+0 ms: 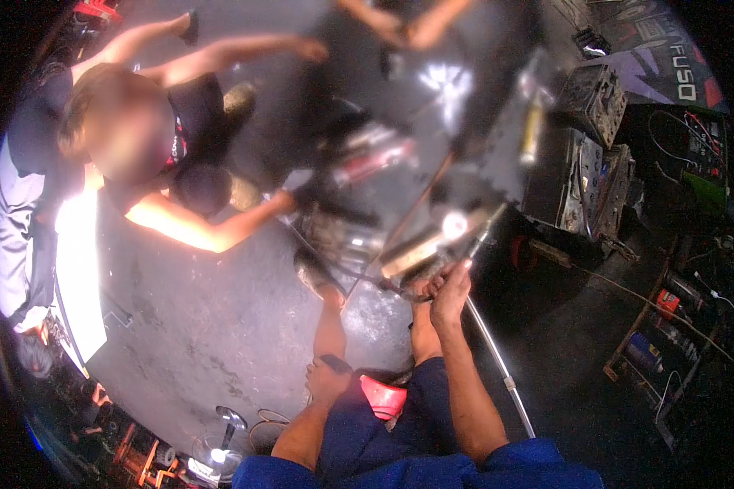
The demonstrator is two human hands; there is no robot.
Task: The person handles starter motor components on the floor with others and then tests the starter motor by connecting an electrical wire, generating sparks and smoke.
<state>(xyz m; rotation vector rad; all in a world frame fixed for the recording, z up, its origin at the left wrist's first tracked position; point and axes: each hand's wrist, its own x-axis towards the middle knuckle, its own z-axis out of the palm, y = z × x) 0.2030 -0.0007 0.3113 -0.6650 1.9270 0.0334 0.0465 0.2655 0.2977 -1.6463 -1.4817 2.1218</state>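
Observation:
My right hand (pixel 451 293) is closed round a slim metal tool (pixel 486 232) that points up and to the right. Beside it lies a blurred tan block or bar (pixel 420 251), and a dark hose runs under the hand. My left hand (pixel 329 378) rests by my left knee, its fingers wrapped round a small dark object (pixel 335 363). A blurred red part (pixel 375 160) and metal pieces (pixel 347 238) lie in front of me. Between my legs there is a pink-red object (pixel 383 397).
A co-worker (pixel 196 163) crouches at the left, arms reaching inward; another person's hands (pixel 404 33) show at the top. Batteries or metal boxes (pixel 575 175) stand at the right, near a rack (pixel 661 326). A silver pole (pixel 501 367) slants beside my right arm.

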